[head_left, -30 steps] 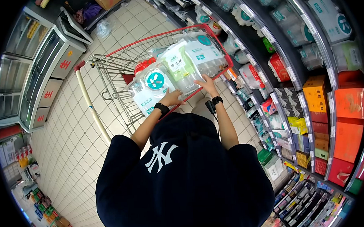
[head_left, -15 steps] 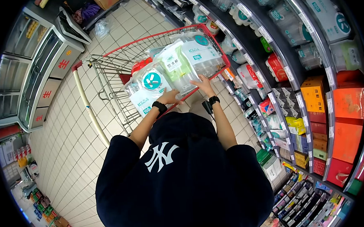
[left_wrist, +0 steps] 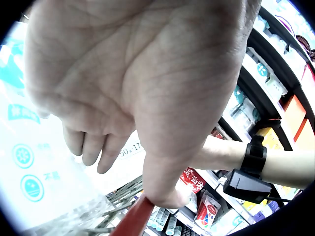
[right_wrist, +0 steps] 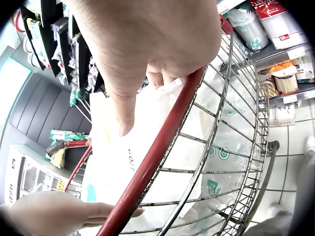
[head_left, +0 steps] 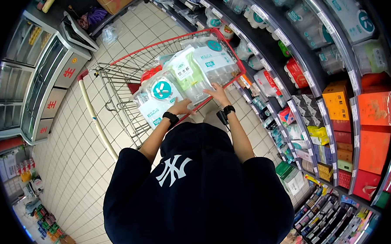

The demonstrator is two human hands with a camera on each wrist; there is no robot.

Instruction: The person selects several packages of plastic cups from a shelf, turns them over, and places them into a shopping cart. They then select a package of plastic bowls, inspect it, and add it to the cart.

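Observation:
A shopping cart with a red rim (right_wrist: 162, 130) holds several clear plastic packs of disposable cups. In the head view, my left hand (head_left: 180, 107) lies over the near corner of the pack with a round teal logo (head_left: 155, 97). Its palm fills the left wrist view, fingers loosely extended and thumb at the red rim. My right hand (head_left: 219, 96) reaches over the rim to the near end of the pack with a green label (head_left: 184, 72). Its thumb and fingers rest at that pack's edge. Another teal-logo pack (head_left: 214, 55) lies beyond.
Shelves of packaged cups and boxes (head_left: 336, 100) curve along the right, close to the cart. Glass-fronted cabinets (head_left: 50, 84) stand at the left. A pale cart handle (head_left: 92, 111) extends at the left, and a plastic bag (head_left: 109, 34) lies on the tiled floor.
The whole head view has shifted slightly left. My left hand has drawn back a little over the teal-logo pack, its fingers less spread. The right hand stays at the green-label pack's end.

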